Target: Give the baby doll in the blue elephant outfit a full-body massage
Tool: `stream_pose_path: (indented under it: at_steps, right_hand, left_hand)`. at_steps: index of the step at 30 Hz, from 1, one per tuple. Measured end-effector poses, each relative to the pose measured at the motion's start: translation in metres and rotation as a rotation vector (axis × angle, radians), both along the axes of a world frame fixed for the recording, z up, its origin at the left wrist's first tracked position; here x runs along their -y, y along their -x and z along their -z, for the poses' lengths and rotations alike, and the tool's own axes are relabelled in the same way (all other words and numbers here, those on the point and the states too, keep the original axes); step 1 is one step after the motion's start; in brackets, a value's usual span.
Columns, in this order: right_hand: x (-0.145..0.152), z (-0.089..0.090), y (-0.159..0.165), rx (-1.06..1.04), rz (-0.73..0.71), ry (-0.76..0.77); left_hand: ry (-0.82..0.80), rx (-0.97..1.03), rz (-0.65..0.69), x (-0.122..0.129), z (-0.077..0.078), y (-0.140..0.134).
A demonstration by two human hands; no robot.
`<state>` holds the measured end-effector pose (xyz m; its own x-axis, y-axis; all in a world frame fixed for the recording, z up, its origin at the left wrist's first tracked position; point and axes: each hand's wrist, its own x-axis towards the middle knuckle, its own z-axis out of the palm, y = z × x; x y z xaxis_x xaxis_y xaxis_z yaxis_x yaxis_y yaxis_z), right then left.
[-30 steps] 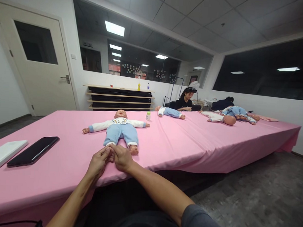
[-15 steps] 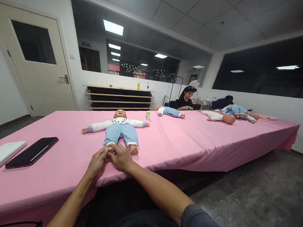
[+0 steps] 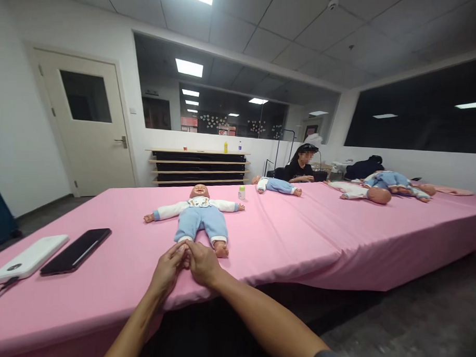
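A baby doll [image 3: 199,219] in a white top and light blue trousers lies on its back on the pink-covered table, its feet toward me and its arms spread. My left hand [image 3: 168,267] is closed around one side of the doll's foot, the one on the left in view. From the other side my right hand [image 3: 204,263] grips the same foot, and the thumbs of both hands meet over its top. Part of this foot is hidden by my fingers. Beside my right hand lies the doll's other bare foot [image 3: 221,249], untouched. A small bottle with a green cap [image 3: 241,192] stands near the doll's outstretched arm.
A black phone [image 3: 77,251] and a white power bank [image 3: 30,258] with a cable lie at the left. Another doll [image 3: 279,185] is farther back, and several more lie on the right of the pink tablecloth [image 3: 290,237]. A person [image 3: 299,167] sits behind the table.
The head view has turned left and up, so the scene sits lower and farther right. Both hands stay on the same foot, with the thumbs slightly shifted.
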<state>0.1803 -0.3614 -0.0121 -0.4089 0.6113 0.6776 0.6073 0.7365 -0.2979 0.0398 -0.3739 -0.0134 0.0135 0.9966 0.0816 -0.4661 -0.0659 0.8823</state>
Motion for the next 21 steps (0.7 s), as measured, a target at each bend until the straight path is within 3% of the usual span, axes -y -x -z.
stream_pose_path:
  at_steps: [5, 12, 17, 21]
  right_hand:
    - [-0.001, 0.004, 0.000, -0.025, 0.043, -0.005]
    - [0.008, -0.005, -0.001, -0.090, -0.027, 0.042]
    - [0.013, -0.011, 0.000, -0.094, -0.018, 0.113]
    - [0.008, -0.006, 0.002, -0.047, 0.055, 0.136]
  left_hand:
    - [-0.029, -0.012, -0.008, 0.004, -0.004, -0.001]
    - [-0.067, 0.025, -0.006, 0.008, -0.007, -0.003]
    - [-0.056, 0.013, -0.008, 0.003, -0.003, -0.002]
    - [-0.042, 0.027, 0.007, -0.003, 0.003, -0.001]
